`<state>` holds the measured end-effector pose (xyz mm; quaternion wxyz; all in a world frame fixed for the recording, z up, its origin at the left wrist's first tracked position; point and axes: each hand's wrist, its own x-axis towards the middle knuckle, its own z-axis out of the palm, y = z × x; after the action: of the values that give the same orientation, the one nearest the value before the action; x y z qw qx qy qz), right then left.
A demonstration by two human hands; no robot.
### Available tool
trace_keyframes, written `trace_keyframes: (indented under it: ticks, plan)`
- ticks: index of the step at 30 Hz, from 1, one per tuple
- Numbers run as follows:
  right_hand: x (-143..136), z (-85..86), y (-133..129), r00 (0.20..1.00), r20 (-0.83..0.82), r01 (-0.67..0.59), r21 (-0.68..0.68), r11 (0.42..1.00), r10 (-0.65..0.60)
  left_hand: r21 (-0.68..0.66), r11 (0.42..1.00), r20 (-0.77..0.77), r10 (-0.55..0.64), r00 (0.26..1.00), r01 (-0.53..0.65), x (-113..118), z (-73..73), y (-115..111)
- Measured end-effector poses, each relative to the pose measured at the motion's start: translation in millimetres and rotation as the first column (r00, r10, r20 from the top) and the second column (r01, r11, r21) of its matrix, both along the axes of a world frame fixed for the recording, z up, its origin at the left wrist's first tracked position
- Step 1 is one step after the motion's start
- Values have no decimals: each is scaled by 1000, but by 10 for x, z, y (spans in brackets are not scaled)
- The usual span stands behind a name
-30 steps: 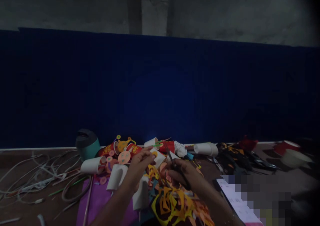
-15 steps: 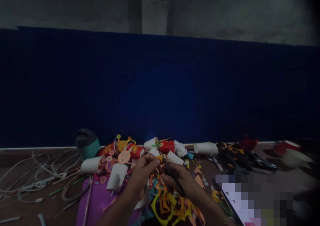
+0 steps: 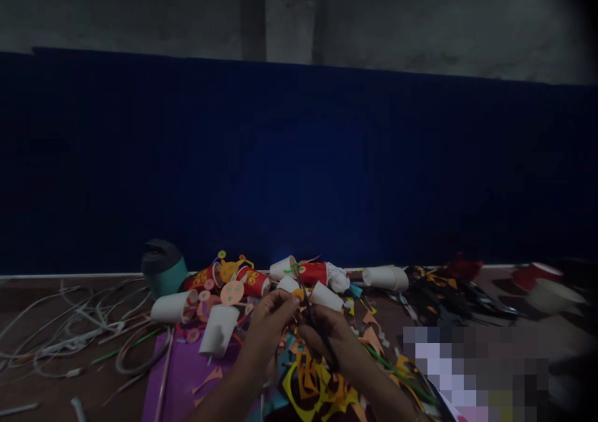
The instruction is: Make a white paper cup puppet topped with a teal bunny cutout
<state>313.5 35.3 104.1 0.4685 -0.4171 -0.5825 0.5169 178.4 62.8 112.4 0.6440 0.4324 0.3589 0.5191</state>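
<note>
My left hand (image 3: 273, 322) pinches a small orange paper disc (image 3: 298, 294) between thumb and fingertips. Beside it, my right hand (image 3: 329, 335) is closed around the dark handles of a pair of scissors (image 3: 308, 313), whose blades point up and away, right next to the disc. Below both hands lie yellow and orange paper scraps (image 3: 308, 378). A white paper cup (image 3: 218, 330) stands to the left of my left hand, on purple paper (image 3: 182, 372). Behind it sits a round orange paper face (image 3: 232, 292) with smaller discs around it.
Red cups (image 3: 253, 282) and white cups (image 3: 380, 277) lie along the blue wall (image 3: 299, 160). White cables (image 3: 70, 328) tangle at the left near a teal and grey container (image 3: 163, 269). Dark tools (image 3: 483, 300) and bowls (image 3: 554, 294) are at the right.
My right hand and the scissors have shifted slightly, with the blades still beside the disc. My left hand keeps its pinch, and its forearm has moved a little to the right.
</note>
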Motion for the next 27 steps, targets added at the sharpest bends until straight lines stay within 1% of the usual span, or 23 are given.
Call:
trace_keyframes:
  ticks: [2,7,11,16,19,23,27]
  plan:
    - [-2,-29,5,1000,7,13,14,1000,-13,1,1000,2,1,1000,-1,0,2,10]
    - [10,-75,10,1000,6,10,25,1000,-10,38,998,-10,-42,999,42,-27,-3,35]
    - [19,-36,-4,999,28,21,45,999,-23,38,997,-25,-66,997,67,-60,16,56]
    - [32,9,-15,999,48,14,22,1000,-15,18,992,-33,-127,991,127,-99,57,79]
    - [32,54,-33,998,61,26,6,1000,-26,20,991,-66,-132,989,134,-119,84,93]
    - [22,122,-62,999,40,7,-34,999,-6,41,988,-98,-147,984,151,-151,131,113]
    - [26,107,-54,999,48,5,-45,999,-3,41,979,-118,-195,974,201,-189,177,128]
